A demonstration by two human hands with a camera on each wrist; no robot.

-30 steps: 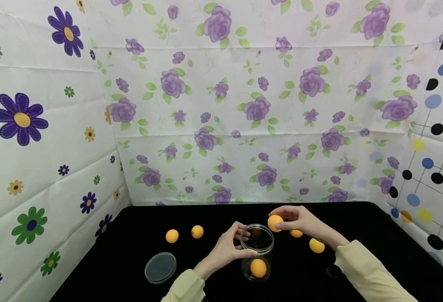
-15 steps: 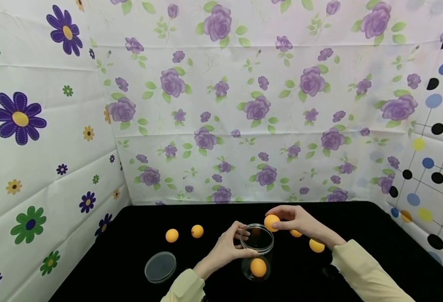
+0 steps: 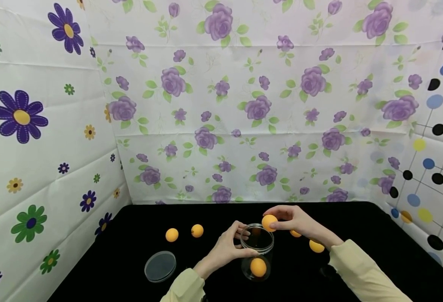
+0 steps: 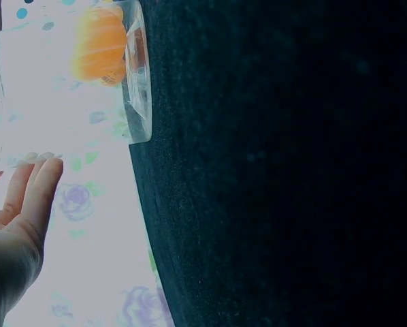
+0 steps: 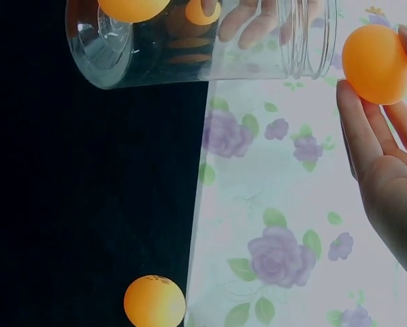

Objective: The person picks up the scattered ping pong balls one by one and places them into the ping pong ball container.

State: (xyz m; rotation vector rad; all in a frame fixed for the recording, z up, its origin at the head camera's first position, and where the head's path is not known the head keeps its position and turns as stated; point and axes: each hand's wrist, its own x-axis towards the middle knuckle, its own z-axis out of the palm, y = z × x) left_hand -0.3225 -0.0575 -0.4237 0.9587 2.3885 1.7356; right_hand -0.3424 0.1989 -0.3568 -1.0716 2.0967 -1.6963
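Orange, a ball (image 3: 269, 223) is staying pinched between the thumb and fingers of the right hand (image 3: 300, 225), just above the right side of the jar's mouth. The left hand (image 3: 226, 246) is gripping the upright jar (image 3: 257, 251) near its rim. Another ball (image 3: 258, 267) is lying inside, low down. A lid (image 3: 160, 267) is resting left, nearer than two balls (image 3: 171, 235); two more balls (image 3: 317, 246) are showing right.
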